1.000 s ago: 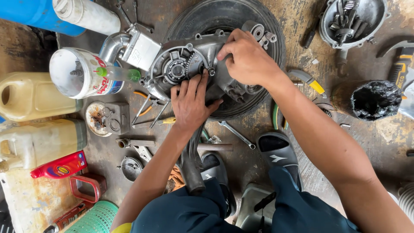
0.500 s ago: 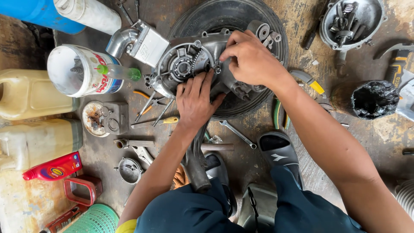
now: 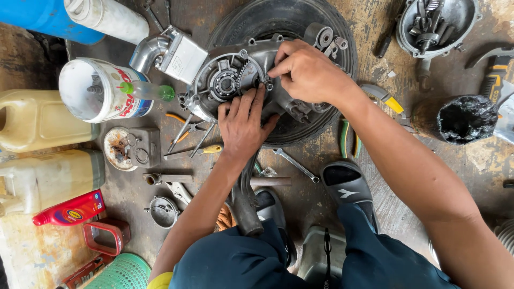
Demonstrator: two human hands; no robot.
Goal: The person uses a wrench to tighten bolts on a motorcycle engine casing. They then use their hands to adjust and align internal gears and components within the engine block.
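A grey metal engine case (image 3: 225,80) with a round bearing opening lies on a black tyre (image 3: 289,21) on the floor. My left hand (image 3: 243,126) lies flat against the case's near edge, fingers spread. My right hand (image 3: 308,72) rests on top of the case, its fingertips pinched at a small part by the rim of the round opening; the part itself is too small to make out.
Left: a white tub (image 3: 99,91) holding a green-capped bottle (image 3: 144,91), yellowish jugs (image 3: 43,120), a red bottle (image 3: 72,210). Pliers, a screwdriver (image 3: 195,151) and a wrench (image 3: 294,165) lie near my knees. A metal bowl of parts (image 3: 436,24) and a black greasy pot (image 3: 466,119) stand right.
My right hand slid left across the case to the rim of the round opening. My left hand stayed pressed on the near edge. The view came closer.
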